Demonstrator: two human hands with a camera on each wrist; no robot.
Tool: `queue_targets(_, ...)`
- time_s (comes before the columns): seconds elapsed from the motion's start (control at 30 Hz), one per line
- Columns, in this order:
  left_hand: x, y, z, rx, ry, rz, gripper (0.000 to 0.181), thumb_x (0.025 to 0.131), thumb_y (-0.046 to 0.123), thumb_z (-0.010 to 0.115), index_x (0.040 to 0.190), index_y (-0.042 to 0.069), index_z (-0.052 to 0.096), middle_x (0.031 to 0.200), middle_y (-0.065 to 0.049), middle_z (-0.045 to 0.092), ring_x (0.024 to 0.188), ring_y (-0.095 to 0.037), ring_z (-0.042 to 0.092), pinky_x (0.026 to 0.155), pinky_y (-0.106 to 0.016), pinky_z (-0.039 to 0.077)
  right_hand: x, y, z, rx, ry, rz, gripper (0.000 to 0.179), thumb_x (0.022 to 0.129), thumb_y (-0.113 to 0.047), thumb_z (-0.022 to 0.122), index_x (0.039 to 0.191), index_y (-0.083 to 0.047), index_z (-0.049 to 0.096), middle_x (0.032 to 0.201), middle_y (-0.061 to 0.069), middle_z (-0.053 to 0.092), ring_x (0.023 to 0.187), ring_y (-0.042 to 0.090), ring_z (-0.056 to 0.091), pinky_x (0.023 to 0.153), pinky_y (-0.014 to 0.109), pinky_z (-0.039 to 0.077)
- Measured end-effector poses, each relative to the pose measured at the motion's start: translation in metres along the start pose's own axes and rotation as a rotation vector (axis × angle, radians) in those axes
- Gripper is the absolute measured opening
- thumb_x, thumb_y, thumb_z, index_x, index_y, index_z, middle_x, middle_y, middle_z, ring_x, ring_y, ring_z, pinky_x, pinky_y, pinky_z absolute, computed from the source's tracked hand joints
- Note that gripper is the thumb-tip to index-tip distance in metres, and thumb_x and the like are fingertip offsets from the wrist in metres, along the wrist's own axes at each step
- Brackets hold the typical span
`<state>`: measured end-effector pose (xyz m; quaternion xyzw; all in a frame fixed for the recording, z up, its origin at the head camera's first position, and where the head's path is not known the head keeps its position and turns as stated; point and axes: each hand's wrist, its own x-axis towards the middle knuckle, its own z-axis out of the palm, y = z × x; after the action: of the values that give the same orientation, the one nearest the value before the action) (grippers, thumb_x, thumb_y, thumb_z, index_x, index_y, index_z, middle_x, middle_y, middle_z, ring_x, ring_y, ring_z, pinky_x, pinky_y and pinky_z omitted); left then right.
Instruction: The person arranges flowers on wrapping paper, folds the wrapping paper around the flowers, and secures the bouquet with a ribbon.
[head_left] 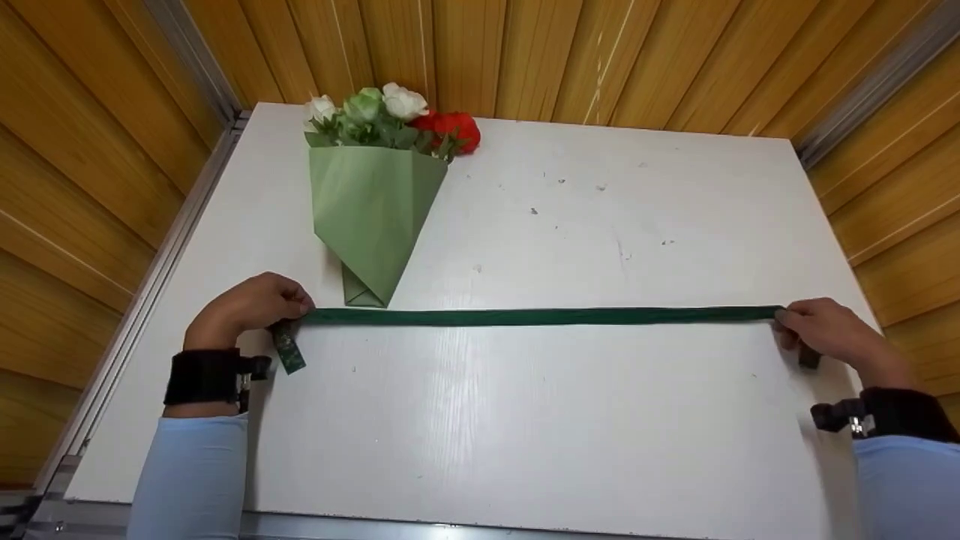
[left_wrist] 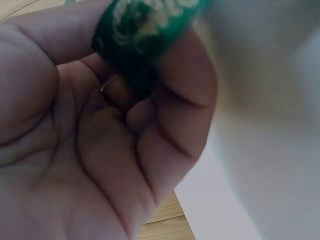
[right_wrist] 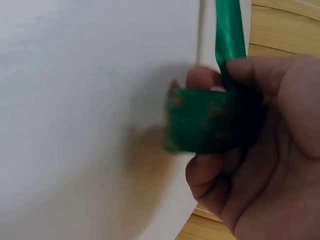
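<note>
A dark green ribbon [head_left: 544, 316] stretches straight across the table between both hands. My left hand [head_left: 262, 304] pinches its left end, and a short printed tail [head_left: 289, 351] hangs down from the fingers. In the left wrist view, the ribbon [left_wrist: 145, 35] with pale gold print runs between the curled fingers. My right hand [head_left: 829, 330] pinches the other end. The right wrist view shows a loose ribbon end [right_wrist: 205, 120] lying across that hand's fingers. Just beyond the ribbon, nearer the left hand, lies a bouquet in light green wrapping paper [head_left: 375, 210].
White, pale green and red flowers [head_left: 394, 116] top the bouquet towards the table's back edge. The white table [head_left: 600, 420] has small scuffs. Wood-patterned walls [head_left: 525, 60] and metal rails [head_left: 150, 285] border it.
</note>
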<state>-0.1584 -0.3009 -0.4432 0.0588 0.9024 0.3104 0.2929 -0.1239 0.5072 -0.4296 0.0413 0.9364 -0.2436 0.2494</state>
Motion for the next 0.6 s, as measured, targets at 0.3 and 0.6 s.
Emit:
queue_targets(0.3, 0.004, -0.005, -0.003, 0.012, 0.090, -0.058, 0.022, 0.100, 0.010, 0.060, 0.113, -0.003, 0.072, 0.097, -0.014, 0.068, 0.084, -0.024, 0.062, 0.067, -0.031, 0.048, 0.000, 0.017, -0.008, 0.216, 0.005, 0.078, 0.042, 0.113, -0.030, 0.050, 0.120, 0.010, 0.061, 0.084, 0.003, 0.069, 0.073, 0.014, 0.063, 0.065, 0.030, 0.052)
queue_targets(0.6, 0.013, 0.007, 0.000, -0.027, 0.218, -0.099, 0.031, 0.103, 0.018, 0.060, 0.126, -0.002, 0.067, 0.126, -0.027, 0.066, 0.103, -0.034, 0.064, 0.079, -0.038, 0.051, 0.001, 0.014, -0.018, 0.069, -0.089, 0.197, 0.037, 0.106, -0.027, 0.052, 0.092, 0.002, 0.071, 0.074, 0.001, 0.063, 0.072, 0.019, 0.057, 0.062, 0.031, 0.045)
